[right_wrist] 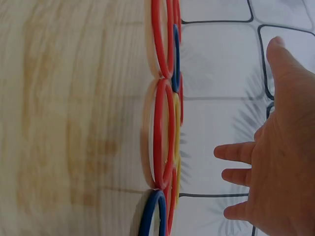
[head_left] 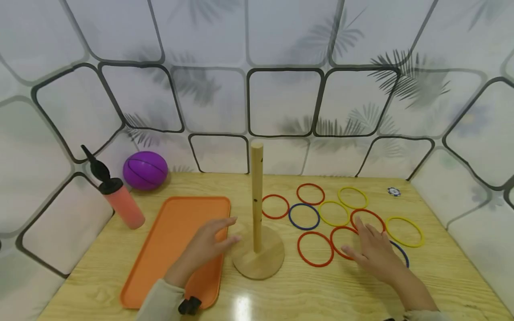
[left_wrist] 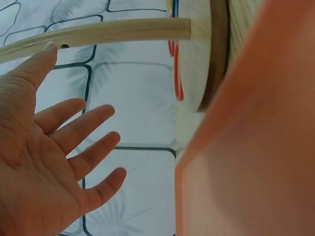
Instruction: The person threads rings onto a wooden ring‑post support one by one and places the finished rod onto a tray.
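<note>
A wooden post on a round base (head_left: 257, 200) stands upright near the middle of the table. To its left, my left hand (head_left: 209, 243) hovers above the orange tray (head_left: 172, 232), fingers spread and holding nothing. The left wrist view shows that hand (left_wrist: 54, 147) palm up beside the post (left_wrist: 123, 32). Several red, blue and yellow rings lie flat to the right of the post, among them a red ring (head_left: 315, 266) and a yellow ring (head_left: 421, 236). Over the right-hand rings is my right hand (head_left: 375, 254), its fingers extended; it partly hides a blue ring (head_left: 406, 258).
At the back left sits a purple ball (head_left: 145, 170). A pink hand pump (head_left: 125, 205) with a black top stands left of the tray. Near the back right lies a small poker chip (head_left: 394, 191). Patterned walls (head_left: 285, 102) enclose the table's back and sides.
</note>
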A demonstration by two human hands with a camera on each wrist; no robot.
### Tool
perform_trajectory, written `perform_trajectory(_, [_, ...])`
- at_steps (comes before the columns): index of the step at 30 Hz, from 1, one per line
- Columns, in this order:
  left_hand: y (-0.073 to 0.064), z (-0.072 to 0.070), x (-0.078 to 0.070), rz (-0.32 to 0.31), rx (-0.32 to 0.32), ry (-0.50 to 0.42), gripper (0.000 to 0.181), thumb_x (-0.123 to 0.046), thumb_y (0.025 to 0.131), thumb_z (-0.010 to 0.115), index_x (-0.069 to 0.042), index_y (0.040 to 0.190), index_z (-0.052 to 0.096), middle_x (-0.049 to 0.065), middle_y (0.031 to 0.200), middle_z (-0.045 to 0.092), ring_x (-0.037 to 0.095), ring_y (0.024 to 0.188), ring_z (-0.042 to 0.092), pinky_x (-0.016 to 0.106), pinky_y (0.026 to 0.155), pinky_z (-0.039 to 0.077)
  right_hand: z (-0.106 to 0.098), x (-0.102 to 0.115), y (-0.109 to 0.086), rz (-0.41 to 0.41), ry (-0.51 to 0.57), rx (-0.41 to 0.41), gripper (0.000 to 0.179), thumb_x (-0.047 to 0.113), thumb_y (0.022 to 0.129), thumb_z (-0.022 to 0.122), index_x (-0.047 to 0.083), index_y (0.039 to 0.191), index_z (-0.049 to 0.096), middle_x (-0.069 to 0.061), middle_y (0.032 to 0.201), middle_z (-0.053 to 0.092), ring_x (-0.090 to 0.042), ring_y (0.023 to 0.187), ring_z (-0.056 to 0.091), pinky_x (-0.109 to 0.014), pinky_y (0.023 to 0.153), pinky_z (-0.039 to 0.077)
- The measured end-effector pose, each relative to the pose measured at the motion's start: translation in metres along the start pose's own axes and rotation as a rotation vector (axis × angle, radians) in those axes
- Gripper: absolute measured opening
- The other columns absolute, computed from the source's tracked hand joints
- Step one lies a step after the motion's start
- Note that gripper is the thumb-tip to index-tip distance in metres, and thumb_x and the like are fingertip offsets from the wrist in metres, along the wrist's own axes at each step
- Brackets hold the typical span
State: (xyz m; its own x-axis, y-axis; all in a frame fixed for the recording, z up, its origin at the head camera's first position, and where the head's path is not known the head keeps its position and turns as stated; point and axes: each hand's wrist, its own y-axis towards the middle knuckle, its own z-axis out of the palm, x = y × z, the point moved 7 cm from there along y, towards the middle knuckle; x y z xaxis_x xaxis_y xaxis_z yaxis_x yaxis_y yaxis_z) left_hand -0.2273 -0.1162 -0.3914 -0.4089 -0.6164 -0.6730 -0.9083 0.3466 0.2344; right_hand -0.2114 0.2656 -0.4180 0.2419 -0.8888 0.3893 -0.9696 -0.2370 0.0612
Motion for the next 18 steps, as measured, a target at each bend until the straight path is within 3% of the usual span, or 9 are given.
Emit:
perform_trajectory(4, [0.004, 0.009, -0.004, 0.002, 0.068, -0.161, 0.062, -0.038, 0.086, 0.068, -0.011, 0.139, 0.049, 0.006, 0.127, 0.061, 0.031, 0.128, 0.045, 0.054, 0.103, 0.033, 0.006, 0.010, 0.002, -0.055, 0.040, 0.014, 0.091, 0.043, 0.093, 0.057, -0.002, 0.151, 0.003, -0.030, 0.146, 0.031, -0.052, 0.132, 0.022, -0.073, 0.098, 0.011])
perform_trajectory(10, [0.012, 0.019, -0.019, 0.041, 0.118, -0.277, 0.073, -0.029, 0.086, 0.069, -0.012, 0.148, 0.034, 0.004, 0.127, 0.061, 0.026, 0.123, 0.051, 0.052, 0.097, 0.040, 0.015, 0.019, 0.006, -0.128, 0.128, 0.051, 0.099, 0.041, 0.089, 0.063, 0.002, 0.151, -0.004, -0.029, 0.143, 0.036, -0.050, 0.133, 0.024, -0.070, 0.098, 0.014])
perform_trajectory(13, [0.015, 0.024, -0.022, 0.013, 0.138, -0.324, 0.072, -0.030, 0.086, 0.070, -0.011, 0.147, 0.035, 0.006, 0.127, 0.060, 0.024, 0.120, 0.053, 0.050, 0.095, 0.042, 0.020, 0.023, 0.009, -0.177, 0.117, 0.059, 0.102, 0.041, 0.088, 0.065, 0.001, 0.151, -0.004, -0.029, 0.143, 0.036, -0.046, 0.131, 0.031, -0.068, 0.099, 0.018])
perform_trajectory(18, [0.018, 0.032, -0.020, -0.062, 0.157, -0.366, 0.056, -0.032, 0.087, 0.068, -0.013, 0.137, 0.051, 0.005, 0.123, 0.061, 0.025, 0.117, 0.053, 0.046, 0.094, 0.043, 0.028, 0.033, 0.015, -0.268, 0.095, 0.054, 0.105, 0.044, 0.086, 0.066, -0.001, 0.151, -0.003, -0.028, 0.139, 0.041, -0.045, 0.128, 0.037, -0.066, 0.099, 0.022])
